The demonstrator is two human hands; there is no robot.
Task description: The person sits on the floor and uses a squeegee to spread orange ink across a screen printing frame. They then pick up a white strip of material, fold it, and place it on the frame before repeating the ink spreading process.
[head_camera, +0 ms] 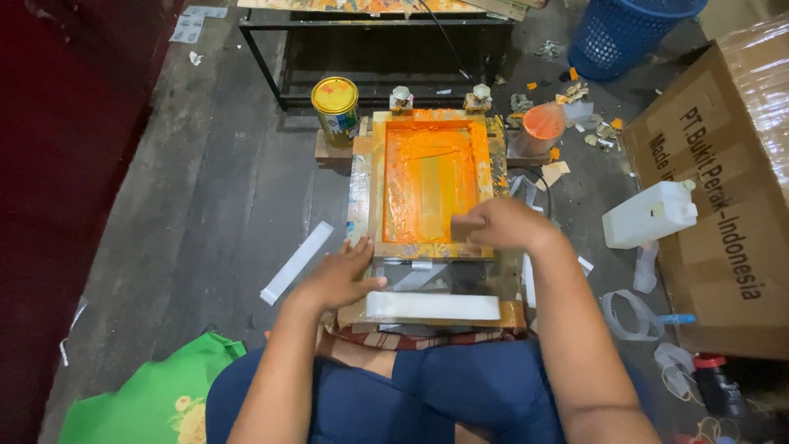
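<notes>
Squeegee [465, 225] gripped in right hand [509, 224] over orange-inked wooden screen frame [375, 189], left hand [339, 278] flat, fingers spread, at frame's near corner.

There is just one camera, and it sits on the person's head. It looks down and a bit forward, over the lap, at the floor in front. It is close: the two arms come in from the bottom edge and reach up to the middle. The wooden frame [429, 185] full of orange ink sits in the middle. Farther off, near the top edge, are a blue basket [629, 33] and a dark metal rack [374, 49]
</notes>
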